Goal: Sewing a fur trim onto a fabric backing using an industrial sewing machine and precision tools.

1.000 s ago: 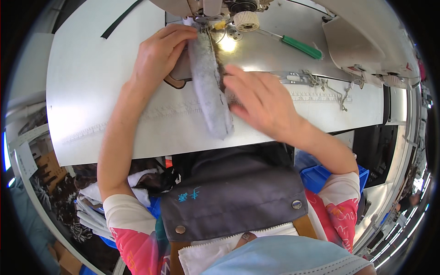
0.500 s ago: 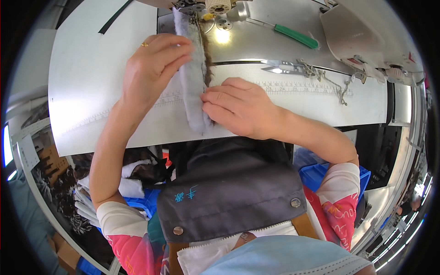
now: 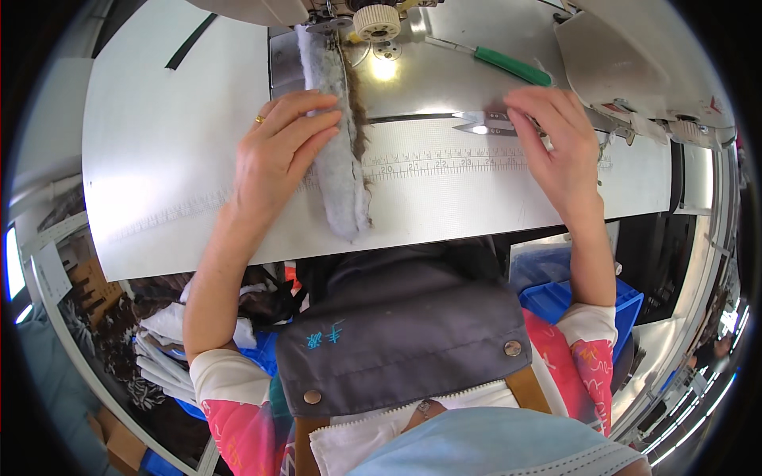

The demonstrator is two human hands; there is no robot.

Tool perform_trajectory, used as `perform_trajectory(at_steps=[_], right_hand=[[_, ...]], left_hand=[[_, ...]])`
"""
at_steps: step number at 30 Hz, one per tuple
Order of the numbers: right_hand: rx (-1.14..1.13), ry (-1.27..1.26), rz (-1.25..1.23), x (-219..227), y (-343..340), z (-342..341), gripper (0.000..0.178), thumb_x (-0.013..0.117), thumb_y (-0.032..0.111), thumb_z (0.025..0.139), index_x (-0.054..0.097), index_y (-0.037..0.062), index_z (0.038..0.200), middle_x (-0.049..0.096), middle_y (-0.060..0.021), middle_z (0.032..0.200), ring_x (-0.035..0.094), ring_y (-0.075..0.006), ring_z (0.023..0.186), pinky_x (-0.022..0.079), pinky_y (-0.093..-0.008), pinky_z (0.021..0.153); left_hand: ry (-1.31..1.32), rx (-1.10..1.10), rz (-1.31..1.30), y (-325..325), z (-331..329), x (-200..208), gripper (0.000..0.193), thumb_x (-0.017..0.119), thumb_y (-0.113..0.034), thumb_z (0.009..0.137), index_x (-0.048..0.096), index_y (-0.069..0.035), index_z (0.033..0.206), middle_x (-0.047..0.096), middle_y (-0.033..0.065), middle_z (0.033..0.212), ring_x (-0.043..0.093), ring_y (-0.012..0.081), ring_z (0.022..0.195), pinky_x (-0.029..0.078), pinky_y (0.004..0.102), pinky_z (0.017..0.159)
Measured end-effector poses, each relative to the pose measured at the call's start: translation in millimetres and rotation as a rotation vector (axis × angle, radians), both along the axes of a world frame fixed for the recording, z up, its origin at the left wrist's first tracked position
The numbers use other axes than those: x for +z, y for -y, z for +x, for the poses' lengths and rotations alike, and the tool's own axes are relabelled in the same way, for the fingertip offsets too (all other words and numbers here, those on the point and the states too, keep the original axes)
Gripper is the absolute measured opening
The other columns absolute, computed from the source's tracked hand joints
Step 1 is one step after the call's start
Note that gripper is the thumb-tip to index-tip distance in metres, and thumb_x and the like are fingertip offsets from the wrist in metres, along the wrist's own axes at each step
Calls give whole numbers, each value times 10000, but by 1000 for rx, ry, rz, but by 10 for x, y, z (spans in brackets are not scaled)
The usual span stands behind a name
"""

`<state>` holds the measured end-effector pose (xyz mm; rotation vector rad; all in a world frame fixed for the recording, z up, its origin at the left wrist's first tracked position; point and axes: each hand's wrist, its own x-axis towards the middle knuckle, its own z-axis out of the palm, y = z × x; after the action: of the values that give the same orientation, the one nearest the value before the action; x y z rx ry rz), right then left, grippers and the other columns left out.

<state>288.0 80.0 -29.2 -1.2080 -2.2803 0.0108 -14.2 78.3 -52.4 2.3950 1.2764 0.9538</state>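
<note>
A long strip of pale grey-white fur with a brown edge runs from under the sewing machine's needle area toward me across the white table. My left hand rests on its left side, the fingers closed together on the fur with their tips near its middle. My right hand is over at the right, bent above the handle end of the metal thread snips. Its thumb is apart from the fingers, and the fingertips point left. The snips lie with their blades toward the left, their rear part hidden by this hand.
A green-handled screwdriver lies on the metal machine bed behind the snips. The printed ruler crosses the white tabletop. A black strip lies at the far left. Below the table are blue bins and piled fur pieces.
My right hand has let go of the fur strip's near right edge and moved right to the snips. My left hand has shifted slightly toward me along the strip.
</note>
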Motion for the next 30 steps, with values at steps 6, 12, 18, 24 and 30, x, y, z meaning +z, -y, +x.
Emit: perform_trajectory(at_steps=[6,12,18,24,30], right_hand=[[-138,105,-54,-115,169,172,267,678,149,757,639,53,1003,621,-64,988,557,-268,911,447,-374,785],[-165,214,204,-224,-426,110,260,662,193,777,611,60,994,623,-67,970,560,-260,932,435,-386,792],[-263,149,-164,55,64,-479,192,630,237,823,517,84,851,574,-84,560,598,-259,531,458,-382,489],[-125,-272,-398,-164,277,-1021,272,629,148,828,561,44,1070,590,-108,581,582,-291,492,427,-352,456],[-110,-190,-339,-209,230,-1120,235,606,190,820,522,18,957,546,-96,495,560,-277,438,416,-384,403]], left_hand=[[9,-2,-50,17,-27,-32,176,660,-19,771,681,-28,946,635,65,1051,573,232,1014,461,311,842],[20,-5,-67,0,12,1,179,665,-15,767,681,-29,945,636,67,1048,573,230,1016,457,312,850],[32,-5,34,2,-36,-67,166,692,-32,733,666,-30,896,637,55,978,596,249,927,493,323,760],[65,-10,8,-18,9,-46,170,696,-39,729,669,-36,897,637,58,977,592,247,934,482,327,777],[38,-11,25,-26,-6,-55,178,700,-44,725,672,-37,901,638,57,974,591,242,922,466,332,800]])
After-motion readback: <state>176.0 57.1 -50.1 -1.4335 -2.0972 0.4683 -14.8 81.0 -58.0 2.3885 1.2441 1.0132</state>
